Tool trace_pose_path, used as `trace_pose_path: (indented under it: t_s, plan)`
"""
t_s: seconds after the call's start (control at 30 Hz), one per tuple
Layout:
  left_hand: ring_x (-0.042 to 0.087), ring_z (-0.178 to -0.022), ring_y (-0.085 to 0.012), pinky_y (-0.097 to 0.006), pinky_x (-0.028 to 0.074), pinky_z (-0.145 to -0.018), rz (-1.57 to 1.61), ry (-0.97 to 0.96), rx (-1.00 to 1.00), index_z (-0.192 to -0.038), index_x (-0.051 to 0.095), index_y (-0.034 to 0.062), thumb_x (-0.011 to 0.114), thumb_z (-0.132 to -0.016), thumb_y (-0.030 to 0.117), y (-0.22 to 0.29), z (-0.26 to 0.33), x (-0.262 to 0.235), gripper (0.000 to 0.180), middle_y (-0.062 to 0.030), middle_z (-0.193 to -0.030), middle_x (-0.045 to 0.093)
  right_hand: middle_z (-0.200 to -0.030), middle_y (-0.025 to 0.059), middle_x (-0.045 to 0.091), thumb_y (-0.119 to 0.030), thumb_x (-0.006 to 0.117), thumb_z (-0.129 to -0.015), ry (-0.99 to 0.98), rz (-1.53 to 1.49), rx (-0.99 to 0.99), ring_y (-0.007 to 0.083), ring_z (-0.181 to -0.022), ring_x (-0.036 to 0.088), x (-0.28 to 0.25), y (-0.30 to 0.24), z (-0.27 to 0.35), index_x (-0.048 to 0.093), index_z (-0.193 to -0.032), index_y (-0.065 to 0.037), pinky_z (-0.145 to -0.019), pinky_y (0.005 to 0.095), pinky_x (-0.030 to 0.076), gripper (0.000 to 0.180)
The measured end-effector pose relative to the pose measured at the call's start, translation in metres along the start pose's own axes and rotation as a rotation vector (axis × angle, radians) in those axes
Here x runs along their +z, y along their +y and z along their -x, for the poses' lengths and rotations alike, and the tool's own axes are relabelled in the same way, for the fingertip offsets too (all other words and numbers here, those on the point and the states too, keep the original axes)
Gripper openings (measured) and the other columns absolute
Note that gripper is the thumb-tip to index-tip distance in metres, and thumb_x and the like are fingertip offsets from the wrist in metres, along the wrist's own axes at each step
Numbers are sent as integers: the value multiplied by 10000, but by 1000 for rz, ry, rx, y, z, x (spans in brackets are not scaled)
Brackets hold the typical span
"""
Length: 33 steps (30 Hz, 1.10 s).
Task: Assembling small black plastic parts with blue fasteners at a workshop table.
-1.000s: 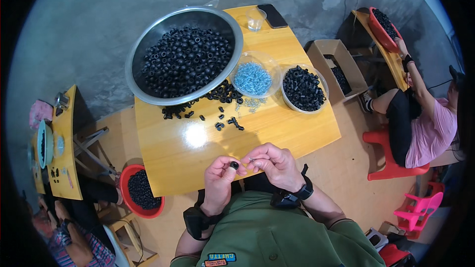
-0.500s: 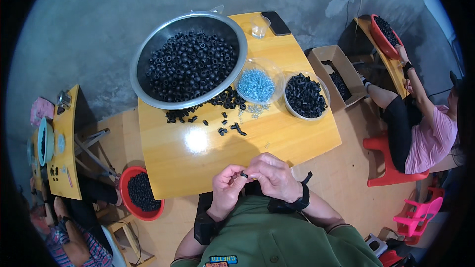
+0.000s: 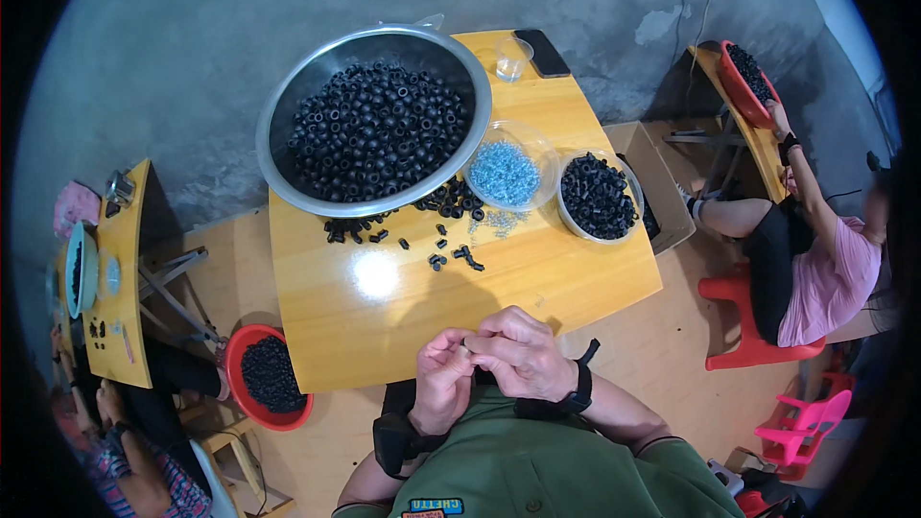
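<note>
Black piece (image 3: 467, 341) pinched in left hand (image 3: 443, 380), mostly covered; right hand (image 3: 527, 363) up against its right side, can't tell that grip; long axis hidden

We can make out one small black piece (image 3: 467, 342), held up and mostly covered, so its shape and tilt escape us. It is by the near edge of the yellow table (image 3: 350, 350).
</note>
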<state>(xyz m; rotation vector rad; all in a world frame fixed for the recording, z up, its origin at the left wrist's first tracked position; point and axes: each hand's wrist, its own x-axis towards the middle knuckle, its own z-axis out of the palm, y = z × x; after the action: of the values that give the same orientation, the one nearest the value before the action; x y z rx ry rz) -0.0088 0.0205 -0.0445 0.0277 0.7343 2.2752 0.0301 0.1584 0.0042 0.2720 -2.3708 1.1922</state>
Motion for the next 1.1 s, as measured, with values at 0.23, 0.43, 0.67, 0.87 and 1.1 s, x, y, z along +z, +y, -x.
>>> trace_pose_path:
  t_s: [0.23, 0.43, 0.67, 0.87, 1.1]
  plan:
    - [556, -722, -165, -279, 458, -676, -78, 39, 119, -964, 525, -2, 540, -863, 105, 14, -12, -15, 148, -88, -821, 576, -824, 129, 530, -31, 637, -705, 60, 117, 376, 265, -722, 559, -12, 16, 9, 597, -893, -23, -612, 336, 466, 192]
    - [541, -684, -162, -268, 433, -642, -6, 133, 109, -926, 532, 23, 534, -873, 173, 20, -15, -28, 159, -81, -795, 570, -787, 141, 469, 16, 586, -706, 9, 366, 612, 313, -669, 516, -28, 42, 49, 523, -850, -24, -570, 361, 446, 163]
    - [539, -669, -162, -263, 432, -632, -43, 144, 63, -926, 529, 16, 538, -872, 177, 16, -18, -27, 170, -82, -791, 567, -816, 154, 469, 20, 574, -698, -76, 413, 419, 346, -698, 521, -15, 66, 4, 505, -883, -30, -581, 400, 449, 204]
    - [540, -681, -166, -273, 440, -642, -47, 170, 72, -947, 525, 10, 534, -875, 165, 18, -14, -32, 172, -81, -804, 561, -853, 145, 513, -44, 613, -700, -27, 387, 341, 331, -760, 555, -2, 64, -32, 534, -915, -24, -645, 379, 478, 230]
    - [542, -725, -174, -283, 442, -676, -1, 145, 48, -970, 521, -2, 529, -872, 145, 18, -16, -29, 177, -88, -828, 559, -792, 138, 497, -50, 611, -696, -82, 449, 321, 323, -738, 550, 25, 66, -27, 525, -845, -11, -628, 387, 472, 177]
